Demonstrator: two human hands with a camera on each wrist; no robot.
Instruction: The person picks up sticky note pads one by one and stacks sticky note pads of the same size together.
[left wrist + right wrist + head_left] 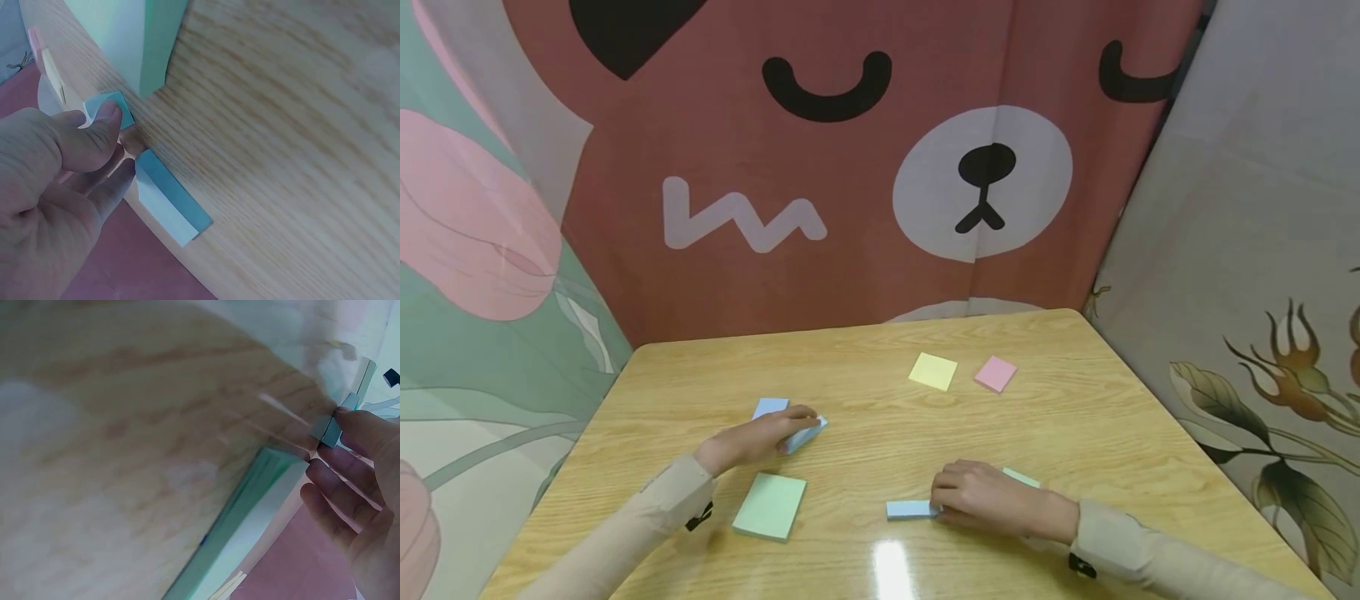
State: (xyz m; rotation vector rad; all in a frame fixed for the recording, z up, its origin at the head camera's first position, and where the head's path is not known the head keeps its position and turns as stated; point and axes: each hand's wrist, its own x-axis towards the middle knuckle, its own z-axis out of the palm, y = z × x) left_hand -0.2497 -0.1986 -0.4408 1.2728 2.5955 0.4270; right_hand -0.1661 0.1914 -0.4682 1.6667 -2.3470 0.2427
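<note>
My left hand [766, 435] pinches a light-blue sticky-note pad [806, 436], which is tilted on the left side of the table. In the left wrist view the thumb lies on that pad. Just behind this hand is another blue pad [771, 406], partly hidden; it also shows flat beside the fingers in the left wrist view. Lower down, my right hand [976, 497] grips the end of a narrow light-blue pad [908, 510] between thumb and fingers. A green pad [250, 534] lies close to its fingers in the right wrist view, mostly covered in the head view.
A larger green pad [771, 507] lies in front of the left hand. Toward the back of the wooden table [850, 367] are a yellow pad [933, 372] and a pink pad [996, 374]. Printed curtains [850, 167] hang along the back and both sides.
</note>
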